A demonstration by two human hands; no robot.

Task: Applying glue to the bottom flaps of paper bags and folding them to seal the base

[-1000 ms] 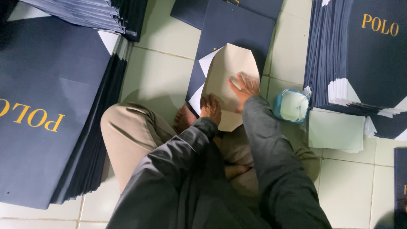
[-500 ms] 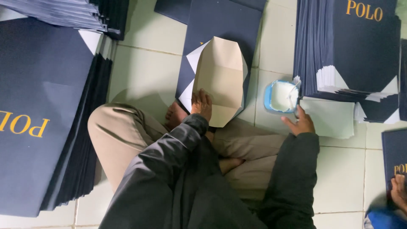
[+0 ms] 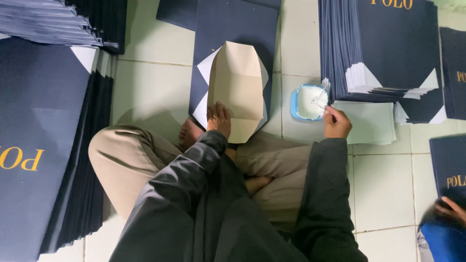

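While the left hand [image 3: 219, 119] is laid flat with fingers spread on the lower edge of the bag [image 3: 236, 73], the bag is kept pressed to the tiled floor [image 3: 150, 87], its beige folded bottom opened upward in a hexagon. The right hand [image 3: 337, 123] is closed narrowly around a thin stick [image 3: 320, 103], whose tip is held over the dish [image 3: 308, 101], a single small blue dish with white paste in it, set just beside the bag's right edge. One bag only is being worked on; it lies in the middle, between the knees and a second dark sheet at the top. Three stacks of dark flat bags are counted around it: one stack [image 3: 43, 145] along the left edge, one stack [image 3: 63, 19] at the upper left, one stack [image 3: 388, 48] at the upper right, the last touching the dish. White sheets [image 3: 374, 123] are seen under that stack, just beside the right hand. Open floor is left only in narrow strips, left of the bag and at the lower right. Another person's hand [image 3: 451, 208] is seen at the lower right edge, well apart
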